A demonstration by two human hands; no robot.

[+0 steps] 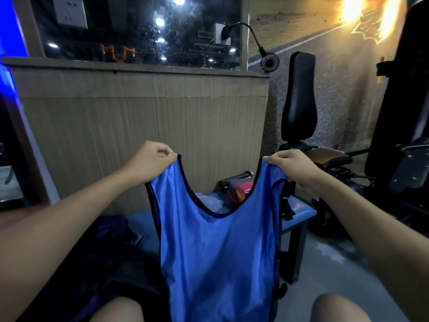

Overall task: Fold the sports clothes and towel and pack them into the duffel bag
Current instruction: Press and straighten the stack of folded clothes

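Both hands, L (151, 159) & R (293, 164), pinch blue vest (218, 259) straps; hangs vertical, neck up.

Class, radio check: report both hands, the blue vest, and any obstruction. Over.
Left hand and right hand each keep a pinch grip on a shoulder strap. Blue vest hangs unfolded above bench. Nothing in the way.

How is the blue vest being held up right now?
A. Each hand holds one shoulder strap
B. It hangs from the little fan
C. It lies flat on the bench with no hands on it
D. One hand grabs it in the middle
A: the left hand pinches one strap of the blue vest and the right hand pinches the other, so it hangs spread open between them.
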